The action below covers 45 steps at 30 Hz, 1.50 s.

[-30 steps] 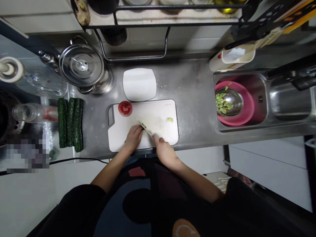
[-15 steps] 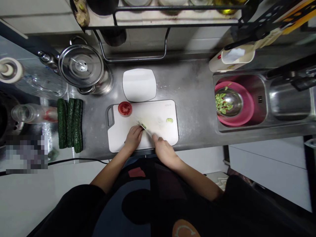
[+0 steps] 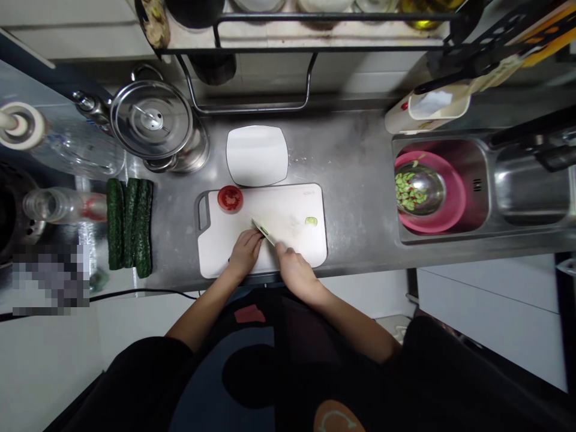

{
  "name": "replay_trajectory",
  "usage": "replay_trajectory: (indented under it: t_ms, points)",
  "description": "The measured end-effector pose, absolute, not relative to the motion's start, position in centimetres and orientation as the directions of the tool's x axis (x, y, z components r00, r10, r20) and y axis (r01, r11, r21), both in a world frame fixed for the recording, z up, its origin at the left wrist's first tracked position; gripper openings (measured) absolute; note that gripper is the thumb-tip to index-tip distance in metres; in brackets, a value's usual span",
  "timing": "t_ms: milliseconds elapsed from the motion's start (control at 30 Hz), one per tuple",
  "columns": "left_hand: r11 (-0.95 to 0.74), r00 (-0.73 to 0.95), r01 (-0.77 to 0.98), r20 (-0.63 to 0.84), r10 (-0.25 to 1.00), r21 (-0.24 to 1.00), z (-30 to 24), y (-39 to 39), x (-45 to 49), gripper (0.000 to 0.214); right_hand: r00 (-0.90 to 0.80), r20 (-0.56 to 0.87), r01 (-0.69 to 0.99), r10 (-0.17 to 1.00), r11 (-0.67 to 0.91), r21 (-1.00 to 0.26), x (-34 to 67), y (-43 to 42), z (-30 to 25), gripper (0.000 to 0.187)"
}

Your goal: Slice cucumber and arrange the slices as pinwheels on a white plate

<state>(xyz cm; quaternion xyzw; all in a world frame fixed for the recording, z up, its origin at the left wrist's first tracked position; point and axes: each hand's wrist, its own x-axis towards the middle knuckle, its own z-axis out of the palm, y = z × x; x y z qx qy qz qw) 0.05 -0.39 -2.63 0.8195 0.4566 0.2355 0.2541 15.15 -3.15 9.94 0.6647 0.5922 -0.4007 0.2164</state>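
Note:
On the white cutting board (image 3: 292, 258), my left hand (image 3: 244, 252) is closed over a cucumber piece, mostly hidden under the fingers; only a little dark green skin and a pale cut end show. My right hand (image 3: 296, 270) grips a knife (image 3: 265, 231) by its handle, the blade slanting up and left against the cucumber's cut end beside my left fingertips. Near the board's right edge lies a pale green cucumber slice (image 3: 311, 221). A halved tomato (image 3: 230, 199) rests cut side up at the board's upper left.
A white plate (image 3: 257, 156) stands just behind the board. Whole cucumbers (image 3: 129, 225) lie on the left near a lidded steel pot (image 3: 153, 120). In the sink at right, a pink basin (image 3: 454, 192) holds a metal bowl (image 3: 434, 189) of green scraps. A wire rack (image 3: 252, 110) overhangs the back.
The knife blade has turned slightly and shows more of its length beside the cucumber. My right hand has shifted a little to the left. The whole view has moved slightly.

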Motion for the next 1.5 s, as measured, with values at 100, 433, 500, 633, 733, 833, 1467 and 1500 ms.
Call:
replay_trajectory:
  t_ms: [100,433,500,633,733,833,1467,1500]
  points:
    - [-0.441,0.473,0.641,0.129,0.872,0.629,-2.7,-0.4,0.0,0.023,-0.021,-0.785,0.96,0.619,-0.207,-0.189,15.0,-3.0,9.3,0.05]
    - [-0.499,0.466,0.599,0.235,0.853,0.626,-2.8,-0.3,0.0,0.023,-0.019,-0.779,0.931,0.626,-0.273,-0.242,15.6,-3.3,8.4,0.054]
    - [-0.517,0.464,0.592,0.262,0.846,0.619,-2.7,-0.3,0.0,0.023,-0.005,-0.792,0.937,0.61,-0.274,-0.217,15.9,-3.6,9.1,0.055]
    - [-0.526,0.463,0.596,0.276,0.842,0.606,-2.5,-0.3,0.1,0.022,-0.002,-0.812,0.954,0.583,-0.242,-0.177,16.0,-4.5,10.4,0.053]
    - [-0.544,0.463,0.587,0.302,0.833,0.6,-2.4,-0.3,0.1,0.021,-0.007,-0.822,0.958,0.57,-0.23,-0.168,16.0,-4.9,10.8,0.053]
    - [-0.542,0.468,0.591,0.293,0.834,0.598,-2.4,-0.2,0.1,0.021,-0.006,-0.832,0.96,0.555,-0.23,-0.161,16.0,-5.0,11.0,0.052]
    - [-0.529,0.459,0.588,0.285,0.841,0.612,-2.6,-0.3,0.1,0.021,-0.035,-0.829,0.955,0.559,-0.225,-0.192,16.3,-4.1,10.5,0.053]
    - [-0.526,0.46,0.591,0.281,0.843,0.611,-2.6,-0.3,0.1,0.021,-0.038,-0.829,0.954,0.558,-0.228,-0.197,16.3,-4.0,10.5,0.053]
